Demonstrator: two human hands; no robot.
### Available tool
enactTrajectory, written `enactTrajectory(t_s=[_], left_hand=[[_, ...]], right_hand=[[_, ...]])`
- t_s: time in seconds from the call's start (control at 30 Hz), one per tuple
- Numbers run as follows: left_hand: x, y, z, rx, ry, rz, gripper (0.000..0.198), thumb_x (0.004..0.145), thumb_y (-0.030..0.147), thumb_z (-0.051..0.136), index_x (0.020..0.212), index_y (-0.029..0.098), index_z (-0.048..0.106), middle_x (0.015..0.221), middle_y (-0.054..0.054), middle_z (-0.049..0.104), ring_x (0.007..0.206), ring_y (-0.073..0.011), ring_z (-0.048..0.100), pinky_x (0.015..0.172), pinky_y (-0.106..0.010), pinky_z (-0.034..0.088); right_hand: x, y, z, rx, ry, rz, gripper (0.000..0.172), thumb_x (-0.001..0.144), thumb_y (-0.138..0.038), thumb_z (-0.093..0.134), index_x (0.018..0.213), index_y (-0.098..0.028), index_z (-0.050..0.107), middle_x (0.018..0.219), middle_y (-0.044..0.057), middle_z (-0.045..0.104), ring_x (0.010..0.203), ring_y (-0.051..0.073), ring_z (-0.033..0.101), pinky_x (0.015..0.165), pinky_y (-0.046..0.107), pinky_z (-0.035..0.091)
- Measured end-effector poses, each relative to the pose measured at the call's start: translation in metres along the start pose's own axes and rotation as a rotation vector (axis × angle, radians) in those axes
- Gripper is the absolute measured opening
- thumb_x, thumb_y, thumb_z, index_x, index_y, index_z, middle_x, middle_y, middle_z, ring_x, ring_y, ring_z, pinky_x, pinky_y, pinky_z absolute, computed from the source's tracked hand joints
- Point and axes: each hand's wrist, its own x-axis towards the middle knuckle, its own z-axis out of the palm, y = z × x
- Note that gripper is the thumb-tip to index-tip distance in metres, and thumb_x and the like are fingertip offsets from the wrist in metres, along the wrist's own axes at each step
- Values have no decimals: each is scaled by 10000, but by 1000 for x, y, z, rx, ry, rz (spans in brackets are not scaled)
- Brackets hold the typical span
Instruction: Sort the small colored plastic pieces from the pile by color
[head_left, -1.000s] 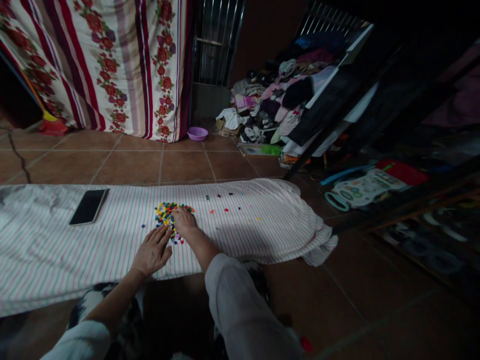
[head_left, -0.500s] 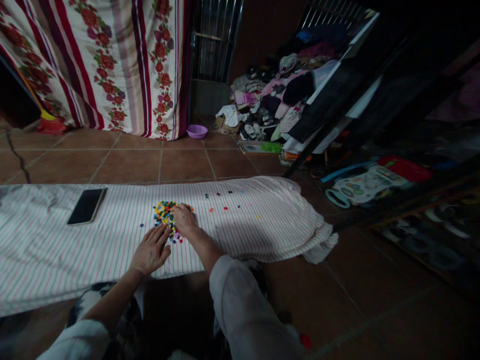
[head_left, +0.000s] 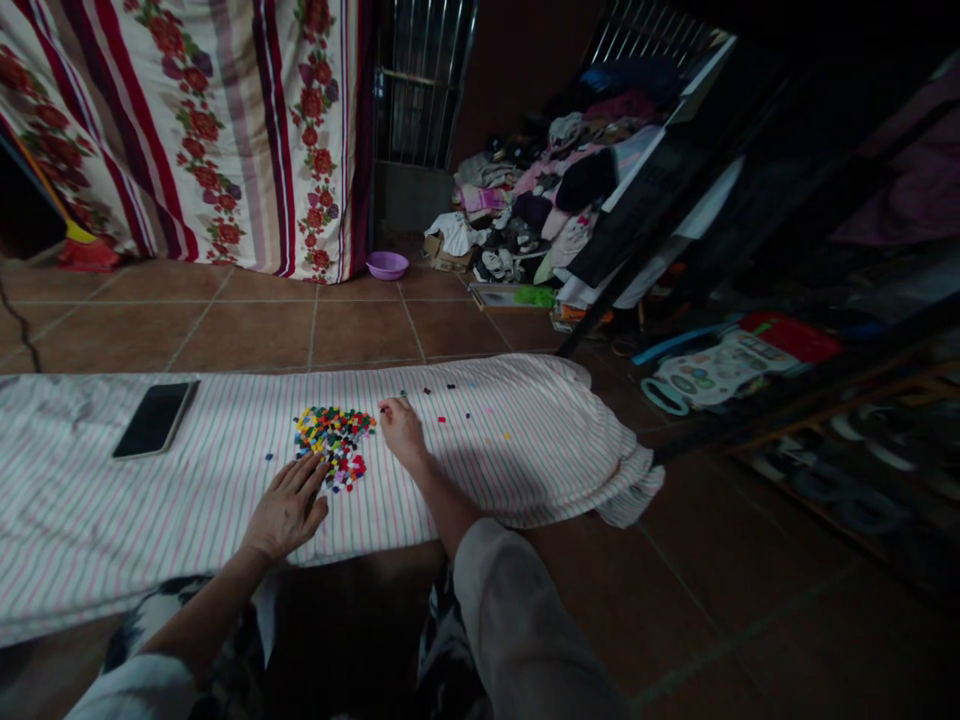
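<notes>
the right hand [head_left: 403, 430] is laid on the striped cloth [head_left: 525, 450] just to the right of the pile of small coloured pieces [head_left: 332, 440], with its fingers curled toward the far edge of the cloth, where a stray piece [head_left: 385, 407] is met by the fingertips. whether that piece is pinched or only touched cannot be told, since it is tiny and the light is dim. the left hand [head_left: 287, 508] is spread flat and released, palm down, with nothing held, and its fingertips touch the near side of the pile. the pile is kept between the two hands, about midway between the cloth's far and near edges. more loose pieces [head_left: 448, 386] are scattered to the right along the far edge, apart from one another. the handling of such small pieces is judged to be done best with a light fingertip pinch, one piece at a time, while the cloth is held flat by the open hand so that the pile is not dragged or spilled by a fold. a dark phone [head_left: 154, 420] lies face up toward the cloth's left end, well apart from the pile. beyond the cloth, a tiled floor [head_left: 360, 330], a purple bowl [head_left: 387, 265], a floral curtain [head_left: 225, 130] and a heap of clothes [head_left: 540, 200] are seen.
</notes>
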Motion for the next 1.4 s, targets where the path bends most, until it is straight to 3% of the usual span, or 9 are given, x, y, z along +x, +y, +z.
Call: enactTrajectory(t_s=[0.17, 0.43, 0.57, 0.8, 1.4], left_hand=[[-1, 0, 0, -10, 14, 5, 512, 890, 339, 445, 1368, 159, 480, 1373, -149, 549, 1309, -288, 477, 1054, -473, 430], [1, 1, -1, 13, 1, 11, 503, 891, 340, 443, 1352, 145, 494, 1383, -152, 541, 1305, -289, 477, 1045, -465, 432], [1, 1, -2, 35, 5, 22, 506, 888, 338, 445, 1357, 154, 488, 1385, -143, 542, 1310, -281, 476, 1055, -457, 426], [1, 2, -3, 3, -8, 9, 521, 884, 330, 447, 1378, 168, 469, 1407, -138, 524, 1320, -276, 469, 1072, -459, 420], [5, 6, -9, -8, -65, -37, 531, 878, 313, 448, 1386, 161, 472, 1417, -133, 516, 1349, -277, 435, 1099, -456, 398]], right_hand=[[8, 36, -25, -35, 69, 94, 278, 811, -40, 481, 960, -178, 672, 1041, 67, 625, 922, 151, 605, 890, 263, 466], [23, 96, -82, -210, 175, 275, 277, 827, -108, 496, 995, -187, 702, 992, 70, 648, 896, 150, 612, 854, 232, 457], [31, 116, -97, -284, 171, 323, 294, 842, -104, 483, 1020, -174, 706, 971, 68, 673, 889, 138, 618, 844, 210, 447], [45, 125, -94, -353, 128, 378, 255, 852, -130, 515, 1009, -191, 707, 976, 63, 693, 886, 142, 642, 775, 209, 452], [68, 128, -75, -508, 19, 402, 239, 875, -130, 522, 1083, -154, 638, 980, 115, 701, 929, 194, 666, 764, 267, 463]])
